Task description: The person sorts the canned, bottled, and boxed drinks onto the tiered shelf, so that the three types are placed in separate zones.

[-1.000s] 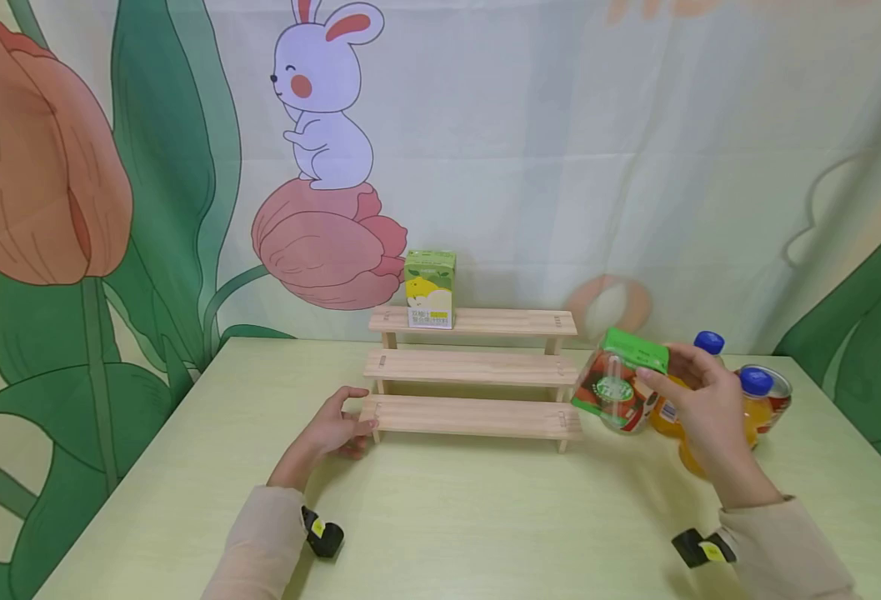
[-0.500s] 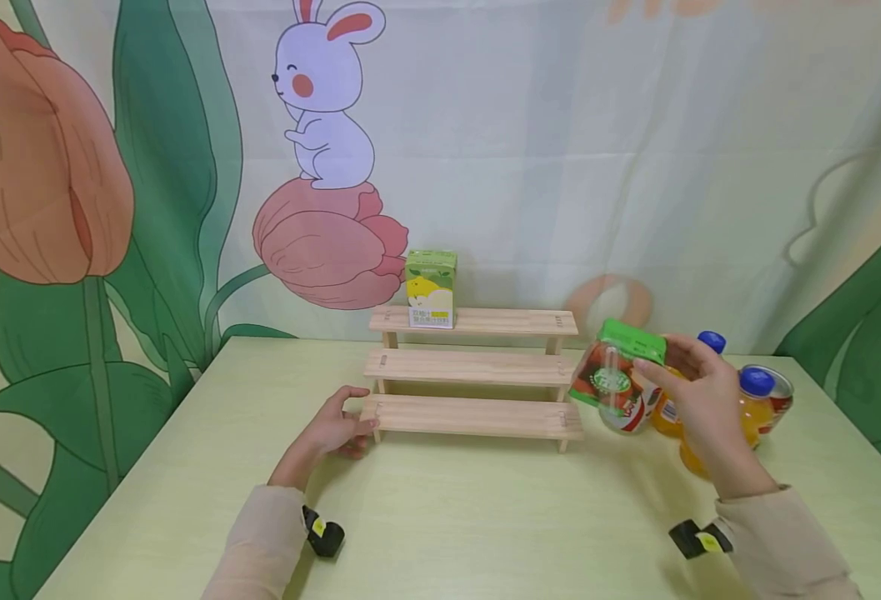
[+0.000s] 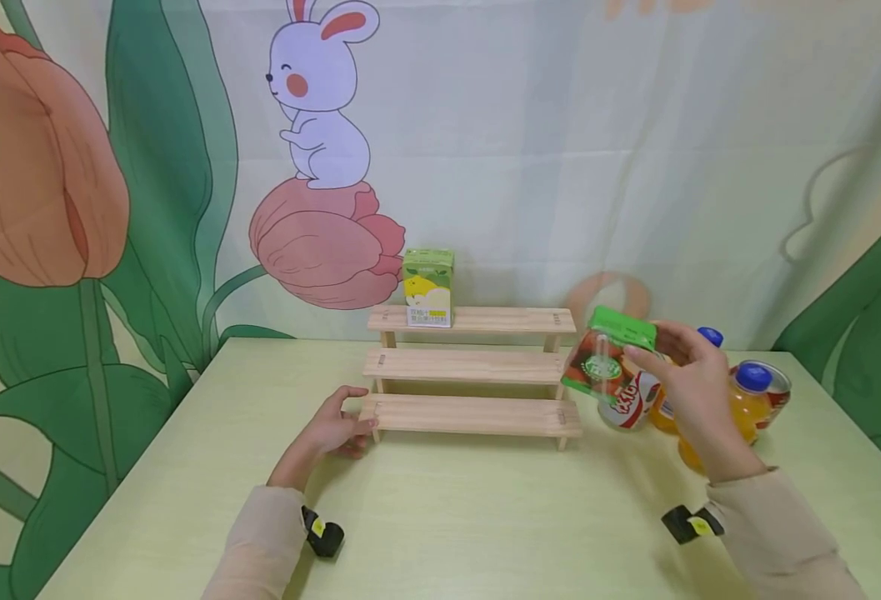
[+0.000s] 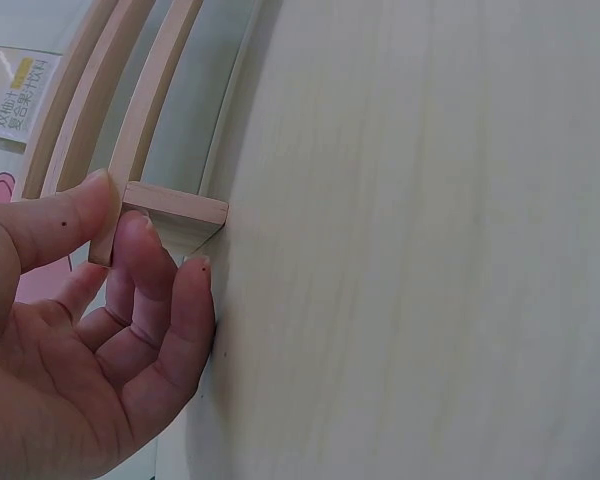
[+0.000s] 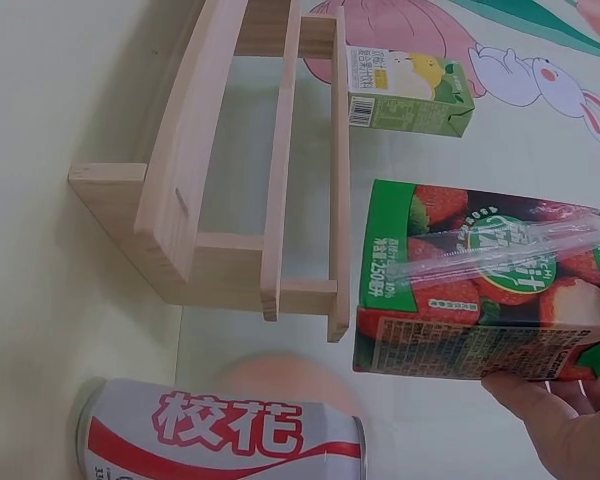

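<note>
In the head view my left hand point(image 3: 335, 427) is at the left end of the lowest shelf of a three-step wooden display rack point(image 3: 470, 414). The left wrist view shows its thumb and fingers pinching that shelf end point(image 4: 110, 215). My right hand point(image 3: 698, 392) grips a green-topped juice box point(image 3: 598, 367) in the air, just right of the rack. Strawberries and a straw in clear wrap show on the box's side point(image 5: 480, 260) in the right wrist view. A yellow-green juice box point(image 3: 428, 287) stands upright at the left of the top shelf.
Right of the rack stand a white-and-red can point(image 3: 626, 407), an orange drink bottle point(image 3: 753, 404) with a blue cap, a second blue-capped bottle point(image 3: 710, 337) partly hidden by my right hand, and another can point(image 3: 779, 390). A printed curtain point(image 3: 500, 167) hangs behind the table point(image 3: 485, 525).
My right hand has moved a little left and up with the strawberry juice box, nearer the rack. More of the white-and-red can shows beneath it. The left hand stays on the shelf end.
</note>
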`<state>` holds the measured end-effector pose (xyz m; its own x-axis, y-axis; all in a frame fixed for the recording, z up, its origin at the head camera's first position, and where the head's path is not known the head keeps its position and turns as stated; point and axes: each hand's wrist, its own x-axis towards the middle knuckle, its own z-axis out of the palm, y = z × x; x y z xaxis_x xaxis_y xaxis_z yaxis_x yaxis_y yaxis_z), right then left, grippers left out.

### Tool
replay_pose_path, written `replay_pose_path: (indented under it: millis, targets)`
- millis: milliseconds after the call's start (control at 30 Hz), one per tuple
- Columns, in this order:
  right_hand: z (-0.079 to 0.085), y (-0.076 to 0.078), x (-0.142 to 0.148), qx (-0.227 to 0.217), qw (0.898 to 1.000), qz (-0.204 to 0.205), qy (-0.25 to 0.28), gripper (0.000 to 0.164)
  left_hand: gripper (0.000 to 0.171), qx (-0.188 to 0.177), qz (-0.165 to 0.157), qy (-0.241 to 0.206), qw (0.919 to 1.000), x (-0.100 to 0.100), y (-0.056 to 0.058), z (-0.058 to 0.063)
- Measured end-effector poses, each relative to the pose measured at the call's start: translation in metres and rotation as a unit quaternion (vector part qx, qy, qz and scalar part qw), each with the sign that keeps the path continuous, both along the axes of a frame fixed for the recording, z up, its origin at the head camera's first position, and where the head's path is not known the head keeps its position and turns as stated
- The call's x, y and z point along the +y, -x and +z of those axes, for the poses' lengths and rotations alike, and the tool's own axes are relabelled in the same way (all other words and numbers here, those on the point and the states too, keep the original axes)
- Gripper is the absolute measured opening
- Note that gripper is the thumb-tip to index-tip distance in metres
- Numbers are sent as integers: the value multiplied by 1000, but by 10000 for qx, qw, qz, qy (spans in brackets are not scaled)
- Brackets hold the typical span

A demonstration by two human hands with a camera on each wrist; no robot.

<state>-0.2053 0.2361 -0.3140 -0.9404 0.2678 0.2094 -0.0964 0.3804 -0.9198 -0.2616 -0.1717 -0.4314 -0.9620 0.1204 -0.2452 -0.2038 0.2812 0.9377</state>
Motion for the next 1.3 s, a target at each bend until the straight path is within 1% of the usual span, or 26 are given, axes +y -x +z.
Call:
replay_pose_path:
  millis: [167, 467, 667, 933, 1033, 1133, 1200, 1300]
  targets:
    - [3, 2, -3, -17, 10000, 26, 68, 58, 57, 8, -4, -3, 10000, 0, 1, -1]
    - [8, 7, -9, 132, 9996, 36, 235, 56, 57, 13, -24, -16, 10000, 0, -1, 1]
    - [11, 11, -11, 314, 9983, 86, 473, 50, 58, 0, -63, -54, 10000, -1, -1, 1]
    - [16, 16, -13, 316, 9963, 211, 769, 46, 58, 14, -43, -32, 10000, -2, -2, 2]
    - [19, 17, -14, 221, 9965, 204, 774, 47, 59, 22, -60, -43, 10000, -2, -2, 2]
    - [20, 19, -15, 129, 9976, 192, 650, 49, 59, 40, -86, -60, 9999, -2, -2, 2]
    - [22, 20, -16, 119, 9979, 226, 587, 49, 59, 50, -89, -72, 9999, -2, -1, 1]
    - [23, 22, -16, 151, 9973, 301, 651, 48, 57, 20, -52, -81, 10000, -2, -1, 0]
